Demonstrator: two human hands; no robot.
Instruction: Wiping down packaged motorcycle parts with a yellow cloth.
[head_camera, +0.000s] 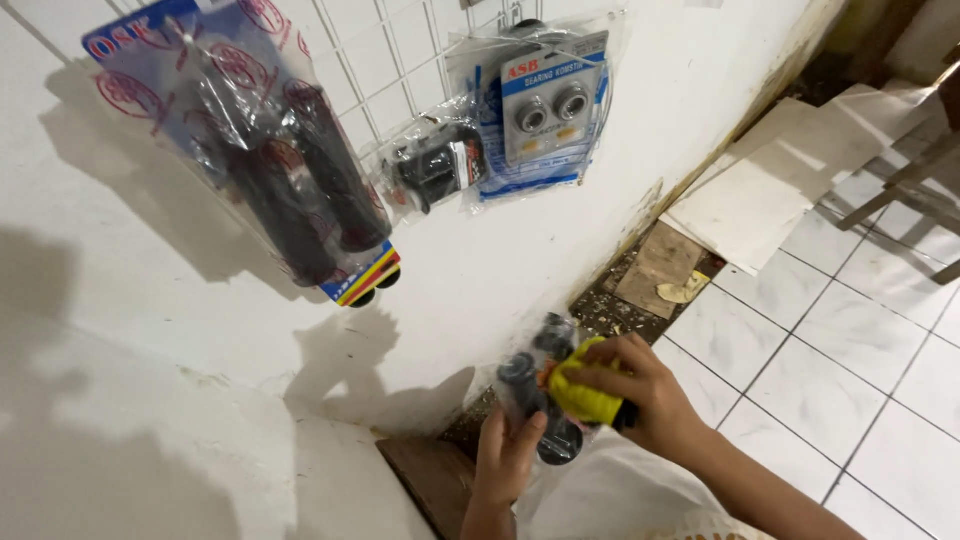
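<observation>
Clear plastic crinkles round the pack of black handlebar grips (535, 400), which we hold low against the white wall (120, 330), both hands on it. Our left hand (508, 462) comes up from below, fingers partly curled round the pack's lower end, thumb on its front. Our right hand (640, 395) comes in from the right, closed round a yellow cloth (585, 392) and pressing it on the pack's right side. The pack's long axis runs up and slightly right, bottom near our left palm, top toward the wall foot. Both hands touch it; the left one carries it, we judge.

Left to right higher on the wall: a big bagged pair of black grips (290, 170) hangs from the white wire grid (400, 60); just right of it, a small bag of black parts (435, 170); then a blue-backed blister card with two round bearings (545, 105).

Nothing bears the held pack but our hands. Under them is a brown wooden board (425, 475). Right of us lies white tiled floor (850, 380), with dirt and debris along the wall foot, a cardboard scrap (660, 265), and loose white tiles (760, 200) by the wall.
</observation>
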